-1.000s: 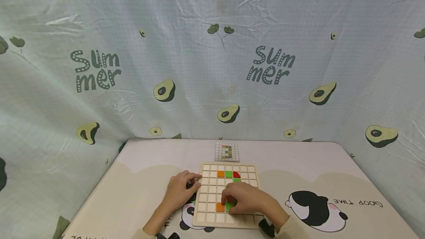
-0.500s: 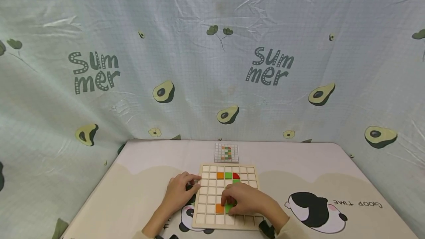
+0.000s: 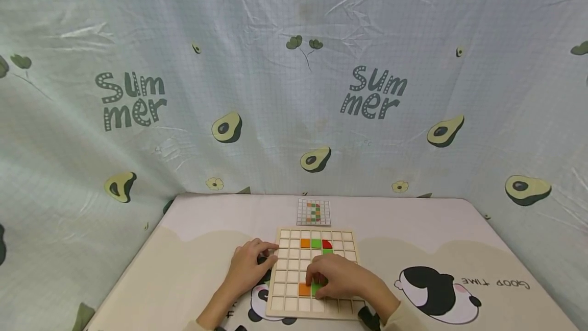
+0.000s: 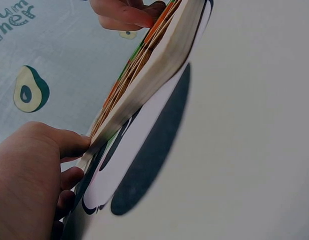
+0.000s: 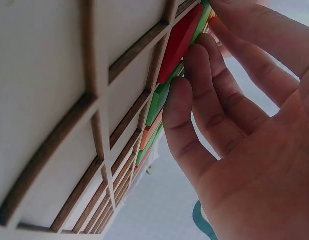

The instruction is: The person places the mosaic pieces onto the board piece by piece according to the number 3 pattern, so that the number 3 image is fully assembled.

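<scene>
My left hand (image 3: 249, 263) rests at the left edge of a wooden grid board (image 3: 289, 306), with fingertips touching its side. In the left wrist view, the thumb (image 4: 74, 143) meets the board's rim. Over the lower middle of the board, my right hand (image 3: 342, 276) pinches a green square tile (image 3: 315, 290) between thumb and index finger, beside an orange tile (image 3: 304, 289). Higher up, a second orange tile (image 3: 305, 243), a green tile (image 3: 316, 243) and a red rounded tile (image 3: 326, 244) sit in a row. In the right wrist view, a red tile (image 5: 179, 45) lies beside the fingers; the hand hides other cells.
Behind the board lies a small pattern card (image 3: 313, 212) with a coloured grid. The tabletop cover (image 3: 184, 264) carries panda drawings and lettering. A patterned curtain (image 3: 266, 65) hangs at the back and sides. Dark straps show near both wrists.
</scene>
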Demonstrator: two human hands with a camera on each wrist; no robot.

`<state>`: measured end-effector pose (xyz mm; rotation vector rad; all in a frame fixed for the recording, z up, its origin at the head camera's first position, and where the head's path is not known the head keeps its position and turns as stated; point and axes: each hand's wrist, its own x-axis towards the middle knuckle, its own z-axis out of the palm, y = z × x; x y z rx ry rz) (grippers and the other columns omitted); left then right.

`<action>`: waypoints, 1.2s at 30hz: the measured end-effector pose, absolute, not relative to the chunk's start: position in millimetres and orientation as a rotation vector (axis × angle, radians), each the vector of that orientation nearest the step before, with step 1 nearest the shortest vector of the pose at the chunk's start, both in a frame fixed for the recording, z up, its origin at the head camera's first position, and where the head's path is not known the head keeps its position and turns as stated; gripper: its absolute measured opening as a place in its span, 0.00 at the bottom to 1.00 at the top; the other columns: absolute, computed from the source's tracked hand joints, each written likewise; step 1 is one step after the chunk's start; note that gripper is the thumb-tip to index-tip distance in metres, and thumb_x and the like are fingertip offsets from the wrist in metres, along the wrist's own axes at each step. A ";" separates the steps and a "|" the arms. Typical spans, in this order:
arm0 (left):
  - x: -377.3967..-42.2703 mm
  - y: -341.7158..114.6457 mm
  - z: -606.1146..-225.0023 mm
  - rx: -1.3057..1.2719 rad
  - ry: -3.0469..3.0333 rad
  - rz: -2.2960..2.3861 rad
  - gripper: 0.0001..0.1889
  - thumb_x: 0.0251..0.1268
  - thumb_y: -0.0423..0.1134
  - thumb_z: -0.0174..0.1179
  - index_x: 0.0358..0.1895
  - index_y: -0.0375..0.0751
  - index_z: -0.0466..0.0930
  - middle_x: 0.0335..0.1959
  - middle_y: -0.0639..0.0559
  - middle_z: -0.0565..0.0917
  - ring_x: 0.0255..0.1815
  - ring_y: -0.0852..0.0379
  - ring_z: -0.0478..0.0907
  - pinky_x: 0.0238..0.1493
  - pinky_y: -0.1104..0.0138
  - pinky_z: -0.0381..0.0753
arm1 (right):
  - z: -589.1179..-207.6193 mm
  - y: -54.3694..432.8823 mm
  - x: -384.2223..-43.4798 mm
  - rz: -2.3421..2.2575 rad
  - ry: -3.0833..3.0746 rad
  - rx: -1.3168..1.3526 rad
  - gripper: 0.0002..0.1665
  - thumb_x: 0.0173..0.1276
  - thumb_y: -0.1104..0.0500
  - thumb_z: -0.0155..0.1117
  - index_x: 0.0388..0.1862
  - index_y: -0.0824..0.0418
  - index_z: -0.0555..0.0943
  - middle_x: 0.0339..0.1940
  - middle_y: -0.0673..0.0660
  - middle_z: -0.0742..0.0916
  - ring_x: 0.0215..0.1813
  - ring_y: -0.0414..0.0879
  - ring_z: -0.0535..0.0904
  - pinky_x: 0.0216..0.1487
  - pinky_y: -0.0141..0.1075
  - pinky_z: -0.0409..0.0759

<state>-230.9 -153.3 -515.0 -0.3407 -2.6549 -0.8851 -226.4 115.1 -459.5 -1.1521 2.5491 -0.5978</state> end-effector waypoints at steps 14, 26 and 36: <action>-232.2 -152.2 -514.3 -0.344 -2.653 -0.888 0.09 0.63 0.45 0.70 0.46 0.56 0.90 0.29 0.66 0.79 0.32 0.68 0.71 0.39 0.66 0.61 | -453.9 123.7 -230.6 -0.704 2.545 -1.163 0.05 0.68 0.58 0.69 0.40 0.47 0.86 0.34 0.36 0.83 0.35 0.29 0.76 0.41 0.26 0.77; -232.2 -152.2 -515.7 -0.350 -2.643 -0.893 0.09 0.63 0.45 0.70 0.46 0.57 0.90 0.29 0.68 0.78 0.32 0.69 0.71 0.39 0.66 0.61 | -438.3 154.8 -240.0 -0.866 2.562 -1.141 0.05 0.71 0.58 0.68 0.43 0.54 0.87 0.38 0.40 0.86 0.38 0.30 0.78 0.41 0.30 0.80; -231.3 -153.0 -514.0 -0.320 -2.653 -0.939 0.08 0.63 0.45 0.70 0.45 0.57 0.91 0.28 0.68 0.77 0.32 0.70 0.71 0.40 0.65 0.62 | -431.8 179.5 -241.2 -0.865 2.585 -1.053 0.06 0.72 0.58 0.67 0.45 0.56 0.86 0.37 0.41 0.86 0.38 0.31 0.78 0.41 0.31 0.80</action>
